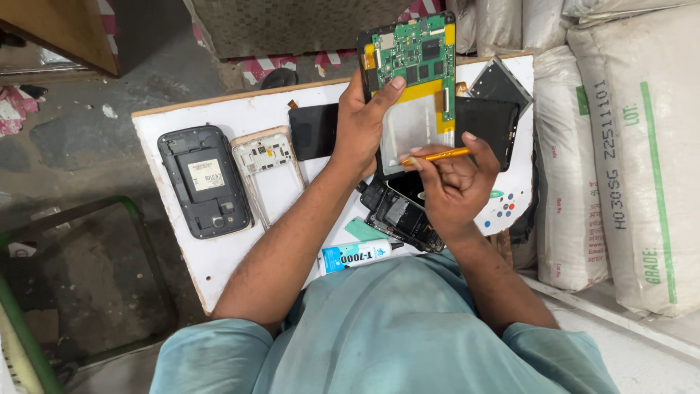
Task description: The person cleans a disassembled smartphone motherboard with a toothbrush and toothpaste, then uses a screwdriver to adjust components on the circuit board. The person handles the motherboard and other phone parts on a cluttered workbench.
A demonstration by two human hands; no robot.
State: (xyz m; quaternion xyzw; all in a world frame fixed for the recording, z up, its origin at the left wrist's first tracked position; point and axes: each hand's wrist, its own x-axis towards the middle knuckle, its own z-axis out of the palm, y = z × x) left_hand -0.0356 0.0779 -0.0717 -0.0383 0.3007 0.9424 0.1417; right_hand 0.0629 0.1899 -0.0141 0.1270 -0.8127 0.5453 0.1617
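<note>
Left hand [362, 120] grips the opened tablet [415, 95]; right hand [452, 182] pinches an orange tool [437, 155] against it.

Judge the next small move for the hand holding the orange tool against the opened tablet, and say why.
Probably slide the orange tool a little further along the edge of the silvery panel. The right hand holds its tip there, below the green circuit board, while the left hand steadies the tablet with its thumb on the board.
</note>
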